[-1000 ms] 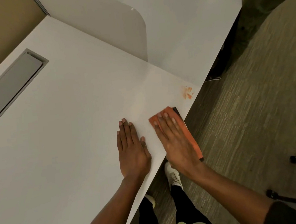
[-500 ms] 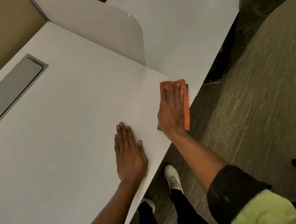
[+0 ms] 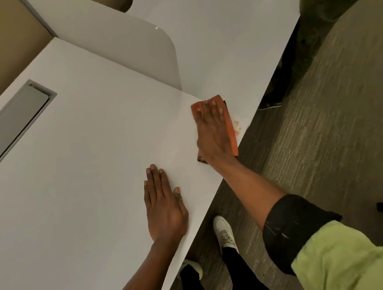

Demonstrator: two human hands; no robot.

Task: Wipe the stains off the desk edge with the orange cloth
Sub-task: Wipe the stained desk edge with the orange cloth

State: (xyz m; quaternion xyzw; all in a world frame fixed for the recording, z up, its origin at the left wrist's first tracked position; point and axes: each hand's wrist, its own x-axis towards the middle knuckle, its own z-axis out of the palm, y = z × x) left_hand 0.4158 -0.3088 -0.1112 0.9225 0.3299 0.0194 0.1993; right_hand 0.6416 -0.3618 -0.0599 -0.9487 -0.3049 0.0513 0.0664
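Orange cloth (image 3: 231, 127) under my flat right hand (image 3: 212, 131), centre-right of frame, at desk (image 3: 81, 155) edge.
Fingers spread, pressing, not gripping; stains (image 3: 237, 128) just right of cloth. Left hand (image 3: 163, 203) flat, open, lower centre.

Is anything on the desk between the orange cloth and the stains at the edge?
Nothing visible. The orange cloth, flat under the right hand, lies right beside the stains near the desk edge, with only bare white surface between them. The left hand rests flat on the desk, well clear.
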